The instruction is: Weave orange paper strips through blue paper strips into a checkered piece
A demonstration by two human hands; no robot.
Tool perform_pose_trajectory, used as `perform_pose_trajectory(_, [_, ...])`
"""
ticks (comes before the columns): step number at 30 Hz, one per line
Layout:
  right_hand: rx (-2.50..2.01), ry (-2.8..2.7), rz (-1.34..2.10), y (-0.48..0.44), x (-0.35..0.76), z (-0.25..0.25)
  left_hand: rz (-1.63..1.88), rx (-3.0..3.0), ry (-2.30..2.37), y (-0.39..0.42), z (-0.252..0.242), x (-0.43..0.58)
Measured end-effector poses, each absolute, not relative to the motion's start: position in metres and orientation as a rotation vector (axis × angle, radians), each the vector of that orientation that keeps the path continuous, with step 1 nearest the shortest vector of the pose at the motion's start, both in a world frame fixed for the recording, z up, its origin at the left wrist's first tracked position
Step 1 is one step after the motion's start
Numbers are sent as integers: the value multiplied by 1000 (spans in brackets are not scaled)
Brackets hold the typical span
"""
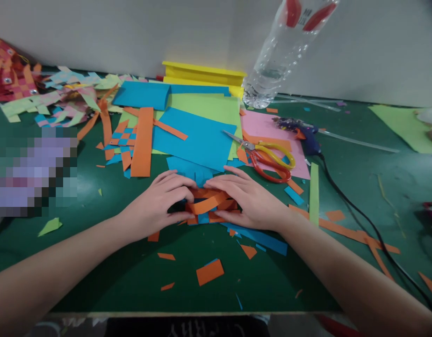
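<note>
Paper weave [211,203] of orange and blue strips, on the near middle of the green table [114,281], between the left hand [167,199] and the right hand [247,199]. Left hand: fingers curled about the left end, thumb at the near side, apparently pinching the paper. Right hand: fingers arched over the right end, thumb opposed at the near edge, likewise apparently pinching; the exact contact of the fingertips is hidden on both sides. Orientation: the long axis appears to run left to right, from one hand to the other, roughly parallel to the near edge of the table. The foremost orange strip [206,205] slants, its left end nearer the person; a blue strip [203,218] crosses near the middle, pointing toward the person. Both ends are covered, so no front or back can be told. Handling: the step in hand, judged to be steadying and adjusting the strips, calls for light, equal pressure from both thumbs, lest the paper crease or slip; crossings are best pressed close together and kept square. Surroundings: scissors [253,146] beyond the right hand, tips toward the far left; glue gun [310,140] to their right.
</note>
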State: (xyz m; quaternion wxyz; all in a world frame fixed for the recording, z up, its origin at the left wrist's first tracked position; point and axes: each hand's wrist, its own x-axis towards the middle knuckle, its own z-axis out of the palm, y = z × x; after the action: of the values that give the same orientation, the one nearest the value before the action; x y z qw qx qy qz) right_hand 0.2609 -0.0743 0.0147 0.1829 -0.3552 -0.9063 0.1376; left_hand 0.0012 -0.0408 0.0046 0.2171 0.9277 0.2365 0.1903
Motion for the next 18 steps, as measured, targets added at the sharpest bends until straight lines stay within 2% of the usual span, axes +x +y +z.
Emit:
perform_pose_trajectory(11, [-1021, -2532, 440, -74, 262, 14, 511, 2431, 517, -42, 19, 4])
perform_pose_trajectory(18, [-1014, -2553, 425, -74, 262, 15, 622, 2214, 444, -44, 29, 1])
